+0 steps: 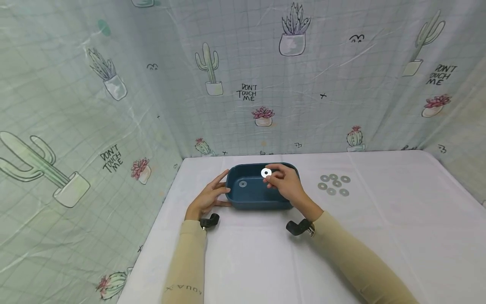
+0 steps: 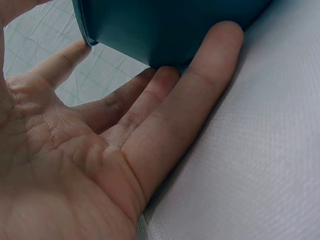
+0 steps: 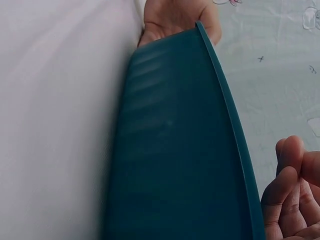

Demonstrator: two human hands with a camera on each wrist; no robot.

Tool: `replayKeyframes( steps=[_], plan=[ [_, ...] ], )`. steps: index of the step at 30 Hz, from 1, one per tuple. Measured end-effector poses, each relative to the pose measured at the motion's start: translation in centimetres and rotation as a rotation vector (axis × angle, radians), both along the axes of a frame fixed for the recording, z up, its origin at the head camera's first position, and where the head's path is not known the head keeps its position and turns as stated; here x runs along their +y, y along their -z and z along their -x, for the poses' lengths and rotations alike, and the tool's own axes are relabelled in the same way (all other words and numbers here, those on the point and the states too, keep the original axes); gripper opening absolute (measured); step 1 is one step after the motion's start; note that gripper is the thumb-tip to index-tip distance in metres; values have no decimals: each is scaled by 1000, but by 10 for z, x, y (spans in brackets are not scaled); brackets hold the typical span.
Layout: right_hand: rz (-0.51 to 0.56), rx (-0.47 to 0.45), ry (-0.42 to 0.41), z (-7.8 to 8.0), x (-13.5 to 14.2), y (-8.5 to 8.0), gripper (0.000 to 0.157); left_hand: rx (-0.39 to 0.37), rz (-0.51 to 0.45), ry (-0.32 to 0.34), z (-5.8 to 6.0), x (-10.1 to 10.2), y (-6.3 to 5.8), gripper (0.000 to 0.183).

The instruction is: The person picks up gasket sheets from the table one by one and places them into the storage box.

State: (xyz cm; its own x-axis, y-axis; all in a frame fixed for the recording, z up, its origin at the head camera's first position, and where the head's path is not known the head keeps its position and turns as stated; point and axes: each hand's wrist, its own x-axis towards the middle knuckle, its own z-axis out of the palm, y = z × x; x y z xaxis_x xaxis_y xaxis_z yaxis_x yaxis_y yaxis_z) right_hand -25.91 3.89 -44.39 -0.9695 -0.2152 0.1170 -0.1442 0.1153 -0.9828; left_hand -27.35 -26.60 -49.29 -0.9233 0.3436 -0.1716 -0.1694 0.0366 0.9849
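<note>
My right hand point(image 1: 286, 182) pinches a flat round washer point(image 1: 263, 172) between thumb and fingertips, above a dark blue rectangular bin point(image 1: 262, 205). This washer looks bright white with a dark centre hole. In the right wrist view, the fingertips point(image 3: 290, 155) of that hand meet beyond the bin's rim, and the washer is out of sight. Another washer point(image 1: 243, 184) lies on the bin's floor, toward the left. My left hand point(image 1: 206, 198) braces the bin's left end with spread, fairly straight fingers. The left wrist view shows fingertips point(image 2: 225, 37) against its outer wall.
Several grey washers point(image 1: 331, 191) lie flat in a loose cluster on the white tabletop point(image 1: 250, 261), right of the bin. A cloth printed with potted plants point(image 1: 243, 63) hangs behind the table and along its left side.
</note>
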Motion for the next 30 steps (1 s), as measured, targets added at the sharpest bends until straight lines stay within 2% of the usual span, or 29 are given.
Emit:
replayKeyframes(
  steps=[8,20,30],
  plan=[
    [-12,-8,19,9,-19,-2,37,-3,-3,-2,-1,0,0,76],
    [45,-29,21,25,-41,3,37,-10,1,-9,-1,2,-1,75],
    [21,-59,25,33,-57,3,37,-11,7,-17,-1,2,-2,75]
  ],
)
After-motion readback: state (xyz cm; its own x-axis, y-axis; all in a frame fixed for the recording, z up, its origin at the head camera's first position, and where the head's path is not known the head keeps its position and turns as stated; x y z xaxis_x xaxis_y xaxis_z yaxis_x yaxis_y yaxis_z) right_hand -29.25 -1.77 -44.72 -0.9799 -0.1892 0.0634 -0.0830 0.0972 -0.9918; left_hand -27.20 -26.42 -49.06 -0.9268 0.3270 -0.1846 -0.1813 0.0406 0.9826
